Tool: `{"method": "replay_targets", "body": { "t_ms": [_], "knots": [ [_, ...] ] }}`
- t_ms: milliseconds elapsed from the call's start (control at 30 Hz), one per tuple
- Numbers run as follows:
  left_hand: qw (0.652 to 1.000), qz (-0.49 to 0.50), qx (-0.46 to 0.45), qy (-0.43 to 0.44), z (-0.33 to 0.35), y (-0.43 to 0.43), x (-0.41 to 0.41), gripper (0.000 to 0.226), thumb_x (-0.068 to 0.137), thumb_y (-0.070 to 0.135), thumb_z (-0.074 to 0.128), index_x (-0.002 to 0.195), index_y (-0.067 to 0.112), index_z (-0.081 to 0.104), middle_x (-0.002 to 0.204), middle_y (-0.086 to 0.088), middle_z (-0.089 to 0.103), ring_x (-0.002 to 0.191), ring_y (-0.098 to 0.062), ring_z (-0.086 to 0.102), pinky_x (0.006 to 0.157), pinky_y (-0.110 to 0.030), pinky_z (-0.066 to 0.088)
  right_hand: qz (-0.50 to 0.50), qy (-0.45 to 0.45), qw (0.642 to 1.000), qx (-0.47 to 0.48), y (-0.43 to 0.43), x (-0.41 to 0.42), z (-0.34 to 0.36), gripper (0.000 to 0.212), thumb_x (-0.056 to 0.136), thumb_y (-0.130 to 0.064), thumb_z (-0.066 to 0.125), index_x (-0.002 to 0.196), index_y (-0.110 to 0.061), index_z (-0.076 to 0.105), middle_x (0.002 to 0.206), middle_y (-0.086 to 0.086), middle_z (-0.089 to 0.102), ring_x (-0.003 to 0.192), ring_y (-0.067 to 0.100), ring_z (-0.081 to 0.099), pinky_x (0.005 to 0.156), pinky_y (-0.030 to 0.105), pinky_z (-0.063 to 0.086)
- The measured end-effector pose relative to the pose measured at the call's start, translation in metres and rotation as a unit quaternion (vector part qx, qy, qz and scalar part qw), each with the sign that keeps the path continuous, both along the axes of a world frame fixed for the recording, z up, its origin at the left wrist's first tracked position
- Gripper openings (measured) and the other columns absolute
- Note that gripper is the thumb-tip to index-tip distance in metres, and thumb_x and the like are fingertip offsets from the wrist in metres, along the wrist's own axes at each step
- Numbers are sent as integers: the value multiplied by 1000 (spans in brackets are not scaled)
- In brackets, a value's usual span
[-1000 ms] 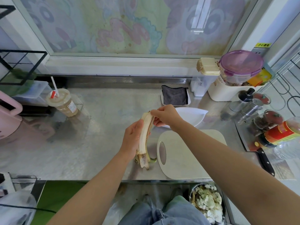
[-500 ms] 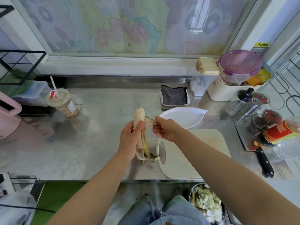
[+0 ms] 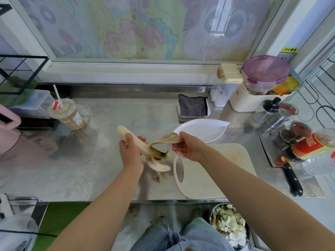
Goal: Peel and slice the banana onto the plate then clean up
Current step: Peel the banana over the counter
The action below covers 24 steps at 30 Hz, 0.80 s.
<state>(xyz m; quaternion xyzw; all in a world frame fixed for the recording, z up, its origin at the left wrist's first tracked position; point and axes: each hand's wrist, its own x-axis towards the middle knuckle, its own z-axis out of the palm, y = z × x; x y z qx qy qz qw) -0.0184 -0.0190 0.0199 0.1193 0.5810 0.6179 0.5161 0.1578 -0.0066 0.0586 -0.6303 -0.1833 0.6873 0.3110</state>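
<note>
My left hand [image 3: 130, 153] grips the middle of a pale peeled banana [image 3: 123, 133], whose bare tip points up and left over the steel counter. My right hand [image 3: 188, 148] pinches a strip of banana peel [image 3: 167, 138] and holds it out to the right. Other peel strips [image 3: 159, 164] hang from the stem end below my left hand. A white leaf-shaped plate [image 3: 204, 129] lies just behind my right hand. A cream cutting board [image 3: 213, 171] sits under my right forearm. A black-handled knife [image 3: 290, 175] lies at the right of the board.
An iced drink cup [image 3: 67, 114] stands at the left. A grey cloth on a small tray [image 3: 193, 108] sits behind the plate. Jars, shakers and a red bottle [image 3: 311, 146] crowd the right side. A bin of scraps [image 3: 229, 226] stands below the counter edge.
The right hand has pulled a peel strip down and out to the right, baring the fruit. The left hand has tilted the banana so its tip points up-left.
</note>
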Motion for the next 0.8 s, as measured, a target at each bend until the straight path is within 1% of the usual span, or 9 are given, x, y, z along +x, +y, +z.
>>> {"method": "replay_targets", "body": {
  "t_ms": [167,300,400,467,500,567,633,700,800],
  "knots": [
    [994,111,2,0,0,5,-13,22,100,31,44,110,13,39,87,-10,59,69,-20,63,73,-37,53,-15,-97,995,1,-3,17,-12,14,85,-15,45,73,-10,49,65,7,54,54,16,54,49,22,46],
    [994,100,32,42,4,5,-5,22,99,31,45,110,13,39,88,-8,58,73,-21,61,72,-36,54,8,-168,986,17,0,22,-18,16,87,-18,42,85,-4,50,67,13,54,50,21,53,42,20,45],
    [992,36,58,103,5,7,1,22,99,31,45,111,12,41,88,-7,59,75,-22,62,71,-37,54,102,-291,951,36,5,25,-27,29,91,-22,38,98,3,52,82,20,59,66,32,62,63,34,54],
    [987,-13,80,141,7,8,7,22,99,31,45,110,12,43,88,-7,60,75,-21,63,70,-38,53,155,-398,896,121,8,22,-29,38,95,-28,40,120,-1,52,114,18,58,101,34,60,90,40,48],
    [983,-40,89,157,8,8,10,22,99,31,46,110,12,44,88,-6,60,75,-20,62,70,-37,53,167,-395,885,181,8,16,-24,42,97,-30,41,131,-6,47,128,13,53,115,30,53,98,38,41],
    [974,-92,109,175,11,7,17,19,99,30,45,109,14,46,88,-5,59,74,-16,61,69,-32,52,221,-299,891,260,8,3,-15,42,100,-32,40,139,-17,43,136,4,50,125,21,46,100,31,34],
    [967,-129,120,186,12,7,23,14,99,33,45,105,20,48,88,-4,59,74,-15,60,69,-30,51,325,-227,888,233,6,-11,-17,43,102,-38,31,137,-19,46,132,3,55,125,19,46,101,30,31],
    [966,-134,121,185,13,8,26,15,99,35,46,105,21,48,88,-5,59,75,-17,59,69,-31,51,412,-228,862,185,1,-21,-28,53,100,-49,24,135,-16,48,134,7,54,126,23,46,107,35,31],
    [966,-122,117,195,12,13,21,25,99,34,46,114,14,46,89,-5,58,77,-17,59,68,-28,50,439,-240,851,160,-5,-24,-41,64,97,-59,19,135,-18,48,138,7,51,128,25,45,112,39,29]
  ]
}}
